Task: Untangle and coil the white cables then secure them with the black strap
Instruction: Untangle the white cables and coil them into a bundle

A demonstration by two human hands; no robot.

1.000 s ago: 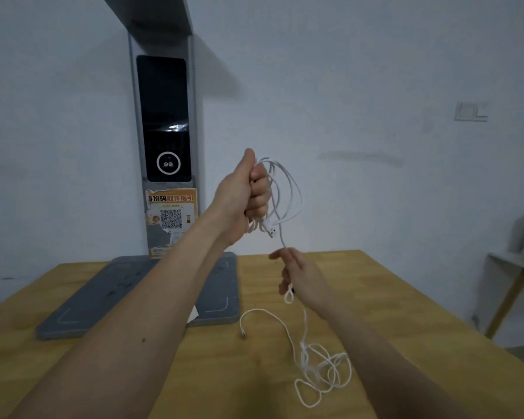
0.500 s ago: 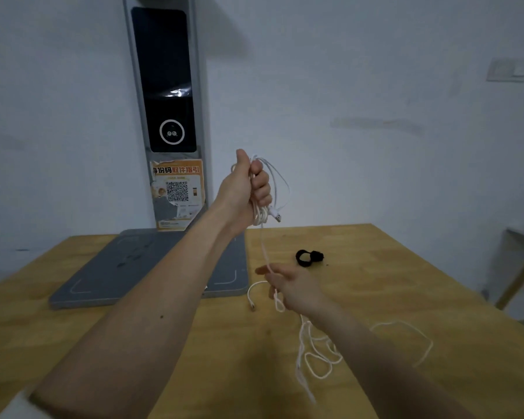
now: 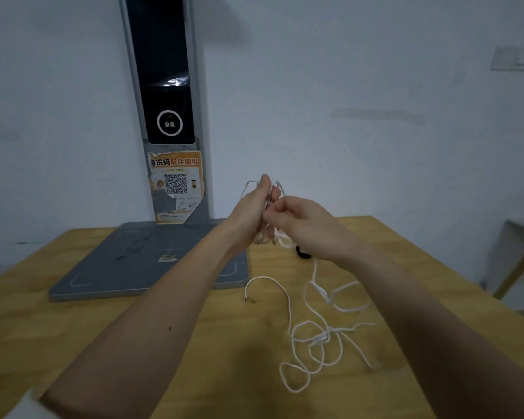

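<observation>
My left hand (image 3: 251, 207) grips a small bundle of coiled white cable (image 3: 277, 187) held up above the table. Right beside it, my right hand (image 3: 303, 220) has its fingers curled on a strand of the same cable at the bundle. From the hands the cable drops to a loose tangle of white cable (image 3: 318, 340) lying on the wooden table (image 3: 133, 334), with one free end (image 3: 246, 297) near the grey base. The black strap (image 3: 302, 253) lies on the table just below my right hand, partly hidden by it.
A grey scanner stand (image 3: 164, 86) with a flat grey base (image 3: 146, 264) stands at the back left against the white wall. It carries an orange QR sticker (image 3: 176, 186). A pale shelf (image 3: 521, 234) sits at the far right beyond the table's edge.
My right hand rose from low over the table up to my left hand and now meets the bundle. My left hand came down a little. More cable lies spread on the table.
</observation>
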